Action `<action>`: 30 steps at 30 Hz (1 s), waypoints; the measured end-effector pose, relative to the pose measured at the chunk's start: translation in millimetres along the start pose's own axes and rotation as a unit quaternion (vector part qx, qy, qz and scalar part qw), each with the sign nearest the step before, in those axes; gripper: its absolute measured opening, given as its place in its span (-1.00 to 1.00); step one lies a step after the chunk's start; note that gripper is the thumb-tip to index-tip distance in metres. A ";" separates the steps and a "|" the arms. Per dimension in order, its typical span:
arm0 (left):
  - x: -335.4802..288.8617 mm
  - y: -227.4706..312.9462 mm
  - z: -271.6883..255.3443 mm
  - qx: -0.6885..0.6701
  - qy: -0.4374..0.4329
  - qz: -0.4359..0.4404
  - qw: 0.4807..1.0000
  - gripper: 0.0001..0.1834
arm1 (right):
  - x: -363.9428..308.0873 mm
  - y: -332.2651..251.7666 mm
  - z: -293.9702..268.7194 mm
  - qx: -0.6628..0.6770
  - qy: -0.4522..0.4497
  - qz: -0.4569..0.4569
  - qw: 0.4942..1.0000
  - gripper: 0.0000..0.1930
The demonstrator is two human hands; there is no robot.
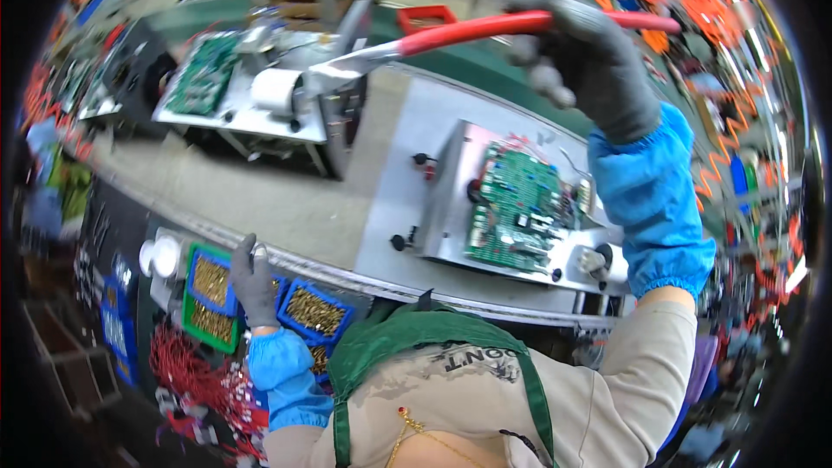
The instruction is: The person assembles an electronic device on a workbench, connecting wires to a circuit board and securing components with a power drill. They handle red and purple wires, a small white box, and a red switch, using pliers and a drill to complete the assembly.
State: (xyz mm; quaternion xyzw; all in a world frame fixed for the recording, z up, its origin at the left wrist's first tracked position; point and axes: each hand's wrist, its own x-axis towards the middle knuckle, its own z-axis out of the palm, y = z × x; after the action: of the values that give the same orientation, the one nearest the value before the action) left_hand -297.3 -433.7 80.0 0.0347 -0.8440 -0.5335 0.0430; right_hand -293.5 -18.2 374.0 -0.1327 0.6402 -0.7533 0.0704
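My right hand (589, 52), in a grey glove, is raised at the upper right and closed around a long red-handled tool (477, 32). Its silver, flat-looking metal end points left and is smeared by motion, so the exact kind is unclear. That end appears in front of a white cylinder (276, 91) on a metal chassis at the upper left. Low on the left, my grey-gloved left hand (253, 288) has its fingers stretched forward, with nothing visible in them. It is beside a blue tray (192, 273) of small brass-coloured parts, near the bench edge.
A metal chassis with a green circuit board (516, 208) stands centre right on the conveyor line. Another green board (206, 74) sits on the left unit. Blue trays (348, 322) of brass parts and red wires (186, 364) lie near my left arm. Orange coiled hoses (724, 152) hang right.
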 end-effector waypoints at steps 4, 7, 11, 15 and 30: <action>-9.5 30.2 62.7 -0.026 -0.064 0.013 0.998 -0.66 | -152.3 -30.6 -63.3 -0.119 0.292 -0.074 0.946 -0.57; -23.2 49.9 108.9 -0.037 -0.134 0.056 0.989 -0.69 | -251.2 -37.3 -85.9 -0.149 0.443 -0.086 0.880 -0.60; -52.0 84.2 164.1 0.002 -0.223 0.163 0.961 -0.67 | -345.4 -35.0 -93.2 -0.283 0.544 0.019 0.790 -0.67; -84.1 108.2 200.6 0.016 -0.263 0.164 0.951 -0.60 | -377.0 -3.6 -103.3 -0.276 0.521 0.169 0.790 -0.75; -93.2 97.0 231.2 0.059 -0.204 0.191 0.958 -0.55 | -365.0 54.8 -147.4 -0.364 0.362 0.278 0.811 -0.86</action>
State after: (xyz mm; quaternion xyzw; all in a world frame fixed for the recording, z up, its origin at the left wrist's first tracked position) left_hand -231.2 -174.9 65.7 -0.2341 -0.8558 -0.4603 -0.0309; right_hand 8.8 212.6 258.7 0.3178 0.8565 -0.4065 -0.0133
